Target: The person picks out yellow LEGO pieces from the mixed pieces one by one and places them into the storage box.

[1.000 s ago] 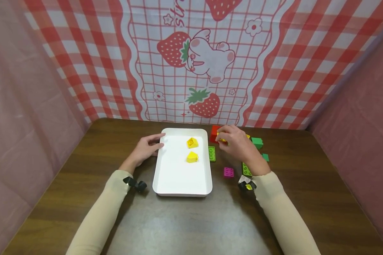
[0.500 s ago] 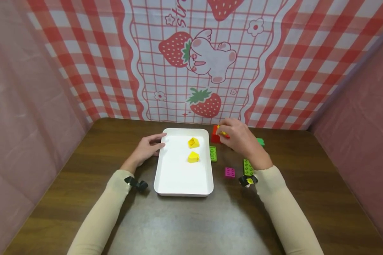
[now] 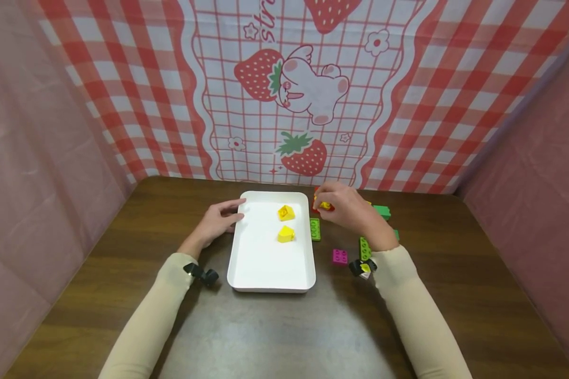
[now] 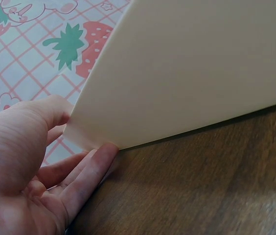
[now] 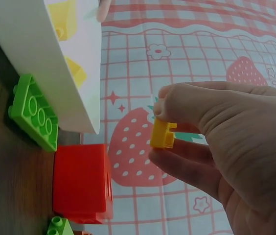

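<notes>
The right hand (image 3: 350, 208) had drifted slightly toward the tray (image 3: 265, 263), carrying along the yellow brick (image 5: 158, 135) in its pinch. It then covered more of the red block (image 5: 79, 181) behind its fingertips than before. On its other side, more of the green block (image 3: 382, 212) showed, and a teal block (image 3: 396, 233), hidden half a second earlier, peeked out beside it.

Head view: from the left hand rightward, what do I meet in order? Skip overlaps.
Left hand → white tray → lime-green brick showing its hollow tubes → magenta four-stud brick → studded lime-green brick → farther green brick.
</notes>
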Available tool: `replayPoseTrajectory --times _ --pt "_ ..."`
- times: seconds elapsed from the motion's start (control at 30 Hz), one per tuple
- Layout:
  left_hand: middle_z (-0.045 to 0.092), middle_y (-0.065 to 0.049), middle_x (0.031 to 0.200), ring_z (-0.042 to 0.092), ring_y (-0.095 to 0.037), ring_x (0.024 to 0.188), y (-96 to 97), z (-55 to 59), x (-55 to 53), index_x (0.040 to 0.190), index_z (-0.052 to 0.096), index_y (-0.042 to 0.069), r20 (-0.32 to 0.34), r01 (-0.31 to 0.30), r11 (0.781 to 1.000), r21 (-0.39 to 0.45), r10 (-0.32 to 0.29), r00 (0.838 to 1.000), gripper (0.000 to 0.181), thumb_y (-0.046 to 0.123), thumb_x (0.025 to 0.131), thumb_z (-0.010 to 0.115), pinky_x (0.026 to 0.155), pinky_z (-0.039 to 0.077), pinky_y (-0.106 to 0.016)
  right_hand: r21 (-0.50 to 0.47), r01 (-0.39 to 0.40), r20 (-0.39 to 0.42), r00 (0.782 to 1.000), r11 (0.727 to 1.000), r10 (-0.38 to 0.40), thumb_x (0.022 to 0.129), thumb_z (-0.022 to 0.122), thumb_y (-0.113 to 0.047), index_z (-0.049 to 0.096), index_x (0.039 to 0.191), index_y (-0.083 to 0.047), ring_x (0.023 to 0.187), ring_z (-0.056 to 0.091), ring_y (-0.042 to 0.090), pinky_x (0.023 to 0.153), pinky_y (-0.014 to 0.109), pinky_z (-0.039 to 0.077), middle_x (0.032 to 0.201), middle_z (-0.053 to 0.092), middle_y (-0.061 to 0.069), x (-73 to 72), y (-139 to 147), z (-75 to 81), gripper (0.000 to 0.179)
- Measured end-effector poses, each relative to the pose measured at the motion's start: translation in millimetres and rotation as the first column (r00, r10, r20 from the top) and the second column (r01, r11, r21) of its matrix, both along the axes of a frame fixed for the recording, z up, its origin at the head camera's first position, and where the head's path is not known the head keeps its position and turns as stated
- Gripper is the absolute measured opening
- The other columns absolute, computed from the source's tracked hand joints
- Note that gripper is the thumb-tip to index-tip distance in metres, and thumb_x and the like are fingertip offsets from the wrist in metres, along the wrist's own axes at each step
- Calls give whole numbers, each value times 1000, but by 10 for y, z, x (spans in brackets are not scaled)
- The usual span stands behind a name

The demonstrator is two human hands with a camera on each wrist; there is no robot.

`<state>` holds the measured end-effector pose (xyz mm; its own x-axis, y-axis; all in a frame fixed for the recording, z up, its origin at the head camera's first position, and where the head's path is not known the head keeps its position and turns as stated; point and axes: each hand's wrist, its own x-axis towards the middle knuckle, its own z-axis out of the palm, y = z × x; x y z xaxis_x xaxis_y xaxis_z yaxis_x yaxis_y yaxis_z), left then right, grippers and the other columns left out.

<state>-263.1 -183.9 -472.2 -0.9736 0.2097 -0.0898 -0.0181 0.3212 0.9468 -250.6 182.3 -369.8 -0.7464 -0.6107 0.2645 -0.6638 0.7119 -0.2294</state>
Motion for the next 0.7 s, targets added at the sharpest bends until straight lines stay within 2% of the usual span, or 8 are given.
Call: replayPoseTrajectory --times 0.33,0.53,0.7 --pt "54 -26 169 65 -35 132 1 7 8 167 56 12 -2 -8 1000 -9 8 1000 55 16 113 69 96 71 -37 39 1 117 993 999 -6 97 88 -9 87 109 -8 114 73 33 101 47 71 128 78 14 -27 -154 16 12" --pt "54 -26 170 66 -35 132 -2 16 7 167 55 11 -4 -1 1000 -9 1 1000 56 16 113 68 97 71 -37 78 -16 148 989 997 4 98 87 -8 87 110 -7 115 72 32 103 47 70 129 78 14 -47 -252 23 13" --pt "53 -26 170 66 -37 133 -2 6 -3 168 54 12 0 1 1000 -11 -1 1000 56 17 113 68 98 71 -39 79 -52 146 989 996 40 98 85 -6 87 108 -7 109 70 30 99 44 70 124 78 13 -78 -349 10 11"
